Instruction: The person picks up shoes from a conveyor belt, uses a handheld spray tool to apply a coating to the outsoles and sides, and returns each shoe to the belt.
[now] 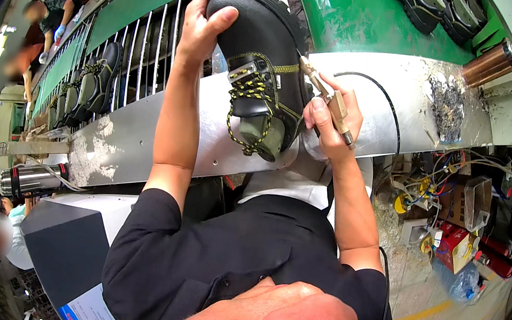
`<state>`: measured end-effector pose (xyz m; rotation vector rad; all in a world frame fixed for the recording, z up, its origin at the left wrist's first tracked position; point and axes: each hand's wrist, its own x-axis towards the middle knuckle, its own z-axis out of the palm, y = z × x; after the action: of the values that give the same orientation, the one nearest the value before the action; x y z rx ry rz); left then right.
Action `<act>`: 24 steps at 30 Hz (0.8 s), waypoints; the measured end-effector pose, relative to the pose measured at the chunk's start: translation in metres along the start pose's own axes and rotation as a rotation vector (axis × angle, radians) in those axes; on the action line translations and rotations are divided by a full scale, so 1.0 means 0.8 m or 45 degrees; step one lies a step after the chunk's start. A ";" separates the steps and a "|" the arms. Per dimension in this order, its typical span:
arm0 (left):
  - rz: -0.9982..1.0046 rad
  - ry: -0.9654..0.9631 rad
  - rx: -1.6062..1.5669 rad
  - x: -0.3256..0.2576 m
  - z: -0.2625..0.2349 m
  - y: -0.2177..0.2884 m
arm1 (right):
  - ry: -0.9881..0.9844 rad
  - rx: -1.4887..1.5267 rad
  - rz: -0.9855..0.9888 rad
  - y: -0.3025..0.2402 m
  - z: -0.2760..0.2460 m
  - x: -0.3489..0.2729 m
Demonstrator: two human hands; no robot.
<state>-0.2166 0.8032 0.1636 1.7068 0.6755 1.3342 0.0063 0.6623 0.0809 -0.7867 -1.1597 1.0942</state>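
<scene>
A black work shoe with yellow stitching and yellow-and-black laces is held up in front of me, its toe pointing away. My left hand wraps round the toe from the left, thumb lying on top of the upper. In my right hand is a brass-coloured metal tool with a pointed nozzle. Its tip is at the shoe's right edge, close to the seam above the sole; whether it touches I cannot tell. The fingers under the tool are partly hidden.
A metal ledge runs beneath the shoe, with a copper-coloured flask at right and a steel flask at left. Other shoes stand on the left rack. A black hose curves over the ledge. Wiring hangs at right.
</scene>
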 end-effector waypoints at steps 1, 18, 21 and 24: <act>-0.011 0.002 -0.015 0.000 -0.003 -0.004 | 0.000 -0.029 0.007 0.004 -0.002 -0.006; -0.243 0.420 -0.209 -0.055 -0.080 -0.078 | 0.012 0.124 0.262 0.043 -0.016 -0.078; -0.427 0.571 -0.209 -0.099 -0.098 -0.087 | 0.075 0.199 0.302 0.051 -0.012 -0.075; -0.475 0.731 -0.228 -0.155 -0.124 -0.097 | 0.130 0.231 0.348 0.053 0.001 -0.063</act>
<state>-0.3404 0.7688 0.0425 0.9848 1.0980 1.5584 -0.0068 0.6271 0.0267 -0.8644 -0.8693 1.3484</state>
